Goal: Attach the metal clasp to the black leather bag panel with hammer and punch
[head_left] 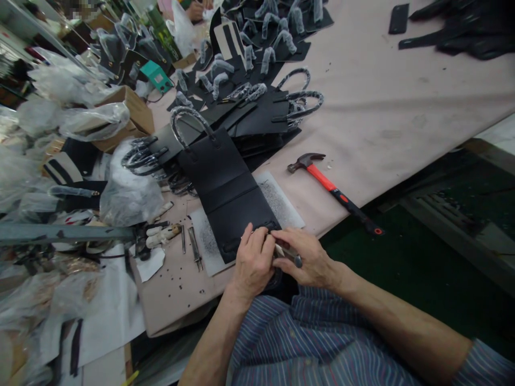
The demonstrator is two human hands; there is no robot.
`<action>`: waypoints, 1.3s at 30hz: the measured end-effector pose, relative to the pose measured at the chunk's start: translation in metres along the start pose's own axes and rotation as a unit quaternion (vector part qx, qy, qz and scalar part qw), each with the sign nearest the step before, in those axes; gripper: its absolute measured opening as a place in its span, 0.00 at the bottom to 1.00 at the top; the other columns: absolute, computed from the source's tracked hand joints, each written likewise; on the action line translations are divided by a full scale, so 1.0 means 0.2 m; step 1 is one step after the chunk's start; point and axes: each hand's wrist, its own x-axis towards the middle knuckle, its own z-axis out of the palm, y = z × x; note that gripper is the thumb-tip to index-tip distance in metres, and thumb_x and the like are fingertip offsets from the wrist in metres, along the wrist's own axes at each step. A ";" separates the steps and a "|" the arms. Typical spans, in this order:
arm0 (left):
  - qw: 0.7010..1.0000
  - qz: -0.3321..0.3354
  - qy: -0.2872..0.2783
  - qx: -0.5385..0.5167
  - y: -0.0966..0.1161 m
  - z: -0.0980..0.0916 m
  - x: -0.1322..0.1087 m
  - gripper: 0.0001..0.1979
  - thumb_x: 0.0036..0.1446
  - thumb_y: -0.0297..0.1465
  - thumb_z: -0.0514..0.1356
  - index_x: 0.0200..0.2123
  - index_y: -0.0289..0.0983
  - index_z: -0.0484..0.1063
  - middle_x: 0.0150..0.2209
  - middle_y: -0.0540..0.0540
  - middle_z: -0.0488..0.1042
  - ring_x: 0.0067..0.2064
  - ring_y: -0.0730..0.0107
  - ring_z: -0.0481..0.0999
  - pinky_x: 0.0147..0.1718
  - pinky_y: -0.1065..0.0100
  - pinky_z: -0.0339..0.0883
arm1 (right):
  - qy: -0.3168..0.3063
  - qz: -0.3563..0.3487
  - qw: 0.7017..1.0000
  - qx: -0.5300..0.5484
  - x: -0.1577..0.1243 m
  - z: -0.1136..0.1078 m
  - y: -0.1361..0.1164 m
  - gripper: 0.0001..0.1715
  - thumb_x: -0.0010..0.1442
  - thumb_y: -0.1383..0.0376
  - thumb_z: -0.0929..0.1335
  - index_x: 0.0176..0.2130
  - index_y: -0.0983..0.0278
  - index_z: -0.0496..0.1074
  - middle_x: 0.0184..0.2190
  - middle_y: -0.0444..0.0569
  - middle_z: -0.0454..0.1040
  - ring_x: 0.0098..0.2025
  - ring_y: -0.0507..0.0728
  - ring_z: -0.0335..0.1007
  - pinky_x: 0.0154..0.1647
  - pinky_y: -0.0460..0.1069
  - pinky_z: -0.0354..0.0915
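Pinkish tabletop (402, 107), cluttered; both hands at its near edge on a black bag panel (225, 187).
Panel lies flat on a grey mat (281, 201), long axis running away up-left, wrapped handle (189, 120) at the far end; left hand (252, 264) fingers pressed on the near edge; right hand (309, 257) fingers pinching a small metal tool (287, 253); hammer (333, 190) just right; stacked panels (261, 115) behind.

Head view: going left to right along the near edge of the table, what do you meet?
Small metal tools → left hand → right hand, both at the black bag panel → hammer.
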 end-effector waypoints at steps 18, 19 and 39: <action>0.814 -0.438 0.112 -0.364 0.01 -0.04 0.02 0.16 0.63 0.44 0.62 0.39 0.35 0.74 0.32 0.45 0.81 0.33 0.65 0.83 0.34 0.67 0.78 | 0.237 0.505 0.666 0.496 -0.17 0.27 -0.04 0.18 0.45 0.59 0.81 0.34 0.62 0.76 0.32 0.46 0.79 0.33 0.56 0.75 0.40 0.51 0.72; 0.810 -0.440 0.114 -0.372 0.01 -0.04 0.02 0.16 0.62 0.44 0.62 0.39 0.35 0.74 0.32 0.45 0.81 0.33 0.65 0.83 0.34 0.67 0.79 | 0.241 0.503 0.660 0.504 -0.17 0.27 -0.04 0.18 0.46 0.59 0.80 0.35 0.62 0.76 0.33 0.46 0.79 0.33 0.56 0.74 0.39 0.50 0.72; 0.848 -0.299 0.047 -0.436 -0.16 0.05 0.47 0.16 0.62 0.44 0.62 0.36 0.35 0.75 0.35 0.45 0.80 0.33 0.67 0.82 0.35 0.66 0.78 | 0.255 0.334 0.683 0.597 0.05 0.19 -0.03 0.21 0.51 0.55 0.81 0.41 0.61 0.77 0.33 0.47 0.79 0.40 0.61 0.78 0.42 0.54 0.74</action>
